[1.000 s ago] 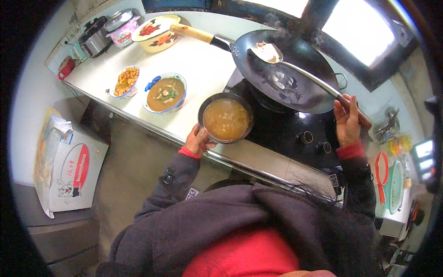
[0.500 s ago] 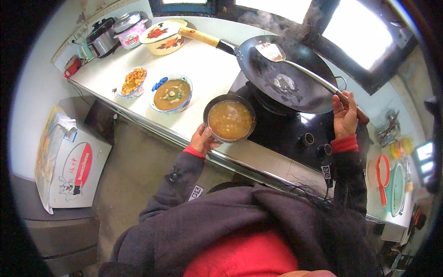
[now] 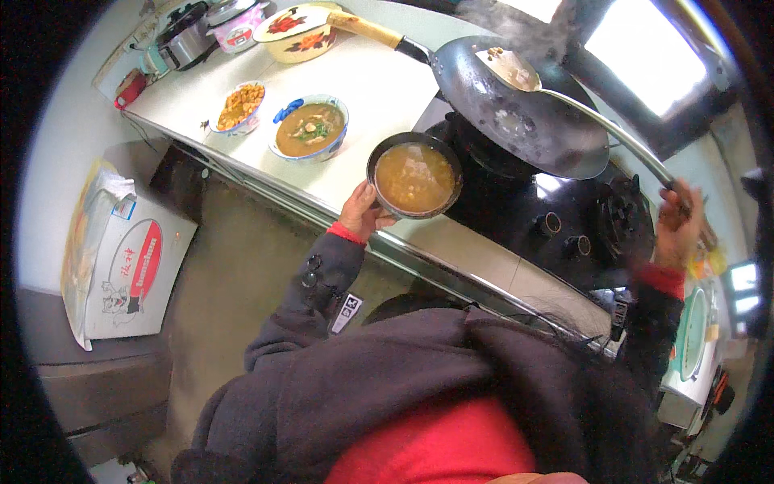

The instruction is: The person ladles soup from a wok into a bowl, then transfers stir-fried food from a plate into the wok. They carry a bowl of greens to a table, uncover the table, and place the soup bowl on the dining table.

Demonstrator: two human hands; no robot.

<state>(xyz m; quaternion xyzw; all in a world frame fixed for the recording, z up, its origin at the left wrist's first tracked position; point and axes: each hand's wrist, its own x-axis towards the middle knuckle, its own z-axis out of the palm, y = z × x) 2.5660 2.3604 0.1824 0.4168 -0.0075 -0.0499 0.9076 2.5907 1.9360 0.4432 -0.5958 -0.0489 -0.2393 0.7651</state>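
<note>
My left hand (image 3: 363, 211) grips the side of a dark bowl (image 3: 415, 177), thumb at the rim. Brownish soup with pale bits nearly fills it. Closed round the wooden grip of a long metal wok spatula (image 3: 509, 69) is my right hand (image 3: 679, 222), slightly blurred. The spatula's head hangs over a steaming dark wok (image 3: 556, 137), with a few bits of food on it. A little whitish liquid lies in the wok, which tilts on the stove. Left of my bowl stands a blue-rimmed bowl (image 3: 310, 129) of soup with greens.
A smaller bowl of orange-brown pieces (image 3: 240, 109) stands farther left on the counter (image 3: 387, 97). Behind are a lidded flowered enamel pot (image 3: 298, 32) and two cookers. The black stove (image 3: 524, 206) has knobs in front. A green basin (image 3: 691, 335) is at right, a carton (image 3: 133, 270) at left.
My right hand has moved right and nearer me, lifting the spatula with its handle drawn away from the wok's edge. The view has shifted slightly; the left hand still holds the bowl.
</note>
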